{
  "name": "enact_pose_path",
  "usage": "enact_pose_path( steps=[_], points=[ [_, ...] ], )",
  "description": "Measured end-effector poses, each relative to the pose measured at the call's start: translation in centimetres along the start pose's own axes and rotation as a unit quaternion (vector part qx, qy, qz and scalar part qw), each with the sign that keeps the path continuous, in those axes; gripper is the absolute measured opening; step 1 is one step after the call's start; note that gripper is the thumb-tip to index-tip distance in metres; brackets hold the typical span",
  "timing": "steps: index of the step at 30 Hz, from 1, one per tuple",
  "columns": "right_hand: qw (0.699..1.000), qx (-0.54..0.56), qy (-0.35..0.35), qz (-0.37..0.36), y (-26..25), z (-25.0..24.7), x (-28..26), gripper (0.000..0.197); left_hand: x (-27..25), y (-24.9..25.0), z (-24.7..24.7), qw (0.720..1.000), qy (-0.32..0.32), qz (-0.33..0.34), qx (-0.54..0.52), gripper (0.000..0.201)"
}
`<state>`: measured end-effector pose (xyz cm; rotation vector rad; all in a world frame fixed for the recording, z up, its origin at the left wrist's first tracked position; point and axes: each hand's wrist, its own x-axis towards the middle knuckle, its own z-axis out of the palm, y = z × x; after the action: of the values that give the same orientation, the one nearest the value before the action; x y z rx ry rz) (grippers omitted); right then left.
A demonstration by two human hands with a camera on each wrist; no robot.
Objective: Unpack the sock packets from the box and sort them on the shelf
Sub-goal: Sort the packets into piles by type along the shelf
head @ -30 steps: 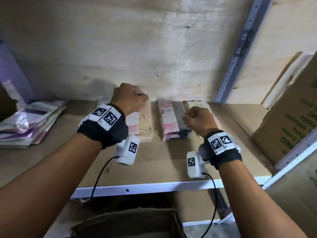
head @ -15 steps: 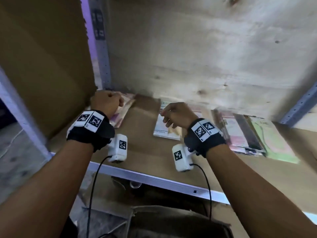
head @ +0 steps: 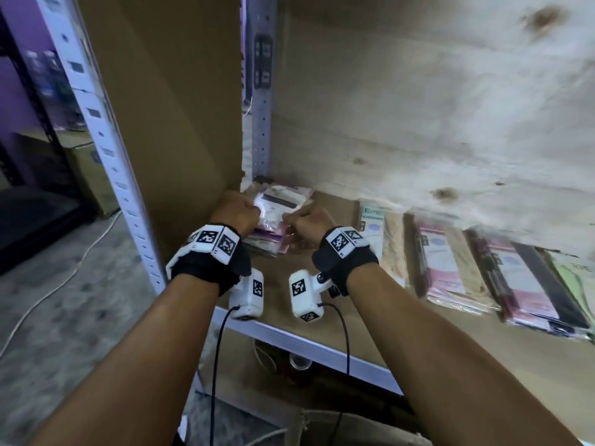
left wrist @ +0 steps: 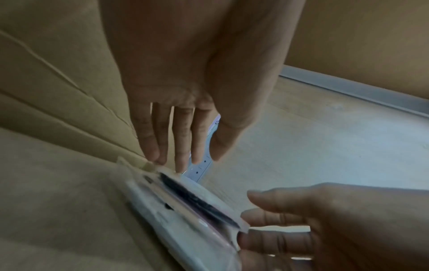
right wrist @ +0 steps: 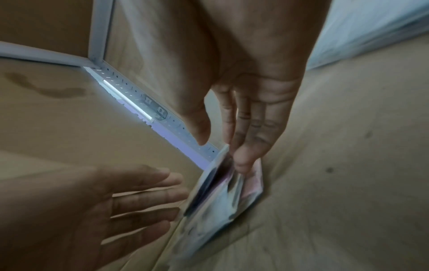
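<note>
A stack of sock packets [head: 278, 209] in clear wrappers lies in the far left corner of the wooden shelf [head: 322, 304]. My left hand [head: 238, 209] is at the stack's left edge, against the cardboard side wall. In the left wrist view its straight fingers [left wrist: 178, 157] touch the edge of the stack [left wrist: 185, 205]. My right hand [head: 306, 220] is at the stack's right edge. In the right wrist view the right hand [right wrist: 220, 152] lays straight fingers [right wrist: 243, 157] on the stack [right wrist: 218, 198]. Neither hand curls round a packet.
Three more rows of sock packets lie along the shelf to the right [head: 383, 243], [head: 447, 268], [head: 528, 284]. A cardboard wall [head: 167, 107] and a white perforated upright [head: 96, 123] close the left side. The plywood back [head: 418, 123] stands behind. A cable [head: 64, 278] runs across the floor.
Both hands moved left along the shelf from the middle rows. The right hand left the second row and joined the left hand at the corner stack.
</note>
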<state>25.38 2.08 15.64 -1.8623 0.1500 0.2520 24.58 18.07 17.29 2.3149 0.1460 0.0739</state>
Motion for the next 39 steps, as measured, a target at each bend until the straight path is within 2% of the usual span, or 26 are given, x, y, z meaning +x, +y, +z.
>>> enact_pose_path(
  steps=[3, 5, 6, 9, 10, 13, 16, 17, 21, 25, 27, 28, 31, 33, 36, 39],
  points=[
    [1.000, 0.013, 0.024, -0.009, 0.5, -0.4, -0.7, 0.017, -0.2, 0.1, -0.1, 0.999, 0.014, -0.018, 0.027, 0.024],
    [0.999, 0.030, 0.034, -0.009, 0.7, -1.1, -1.4, 0.015, -0.5, 0.3, 0.1, 0.999, -0.004, -0.025, 0.031, 0.023],
    [0.999, 0.046, 0.029, -0.003, 0.8, -1.5, -1.9, 0.021, -0.7, 0.5, 0.2, 0.999, -0.018, -0.024, 0.036, 0.025],
    [0.995, 0.095, -0.016, 0.029, 1.2, -3.1, -3.6, 0.035, -1.3, 0.9, 0.8, 0.998, -0.051, -0.018, 0.018, 0.057],
    [0.993, 0.110, -0.030, 0.039, 1.4, -3.8, -4.3, 0.034, -1.5, 1.1, 1.2, 0.998, -0.056, -0.029, -0.003, 0.058],
    [0.989, 0.130, -0.034, 0.058, 2.0, -6.2, -6.3, 0.031, -2.6, 2.2, 2.3, 0.992, -0.076, -0.061, -0.076, 0.026],
    [0.992, 0.120, -0.002, 0.028, 1.9, -8.9, -8.6, 0.028, -3.5, 3.9, 3.5, 0.984, -0.059, -0.048, -0.164, 0.028],
    [0.994, 0.107, 0.010, 0.005, 1.8, -9.8, -9.4, 0.025, -3.9, 4.7, 3.7, 0.973, -0.072, -0.051, -0.212, 0.031],
    [0.993, -0.009, 0.065, -0.096, 1.1, -13.1, -12.5, 0.029, -5.8, 8.3, 4.7, 0.896, -0.150, -0.065, -0.413, 0.050],
    [0.974, -0.113, 0.094, -0.170, 1.0, -15.6, -15.0, 0.032, -6.8, 10.6, 6.3, 0.828, -0.215, -0.049, -0.516, 0.050],
    [0.969, -0.145, 0.093, -0.178, 1.4, -16.5, -15.7, 0.033, -7.0, 11.2, 7.1, 0.810, -0.237, -0.046, -0.535, 0.051],
    [0.968, -0.156, 0.091, -0.176, 1.8, -17.0, -16.1, 0.035, -7.2, 11.6, 7.7, 0.805, -0.247, -0.044, -0.537, 0.046],
    [0.974, -0.148, 0.070, -0.154, 2.9, -18.4, -17.3, 0.038, -7.7, 12.1, 8.9, 0.811, -0.235, -0.044, -0.534, 0.016],
    [0.982, -0.099, 0.067, -0.143, 3.6, -19.6, -18.0, 0.036, -8.1, 12.3, 9.5, 0.829, -0.217, -0.048, -0.513, 0.011],
    [0.976, -0.056, 0.153, -0.142, 4.5, -22.0, -18.7, 0.025, -8.4, 12.6, 10.1, 0.842, -0.213, -0.037, -0.495, 0.009],
    [0.964, -0.038, 0.221, -0.141, 5.8, -23.7, -19.0, 0.020, -8.9, 13.0, 10.9, 0.850, -0.245, -0.006, -0.466, 0.010]
  ],
)
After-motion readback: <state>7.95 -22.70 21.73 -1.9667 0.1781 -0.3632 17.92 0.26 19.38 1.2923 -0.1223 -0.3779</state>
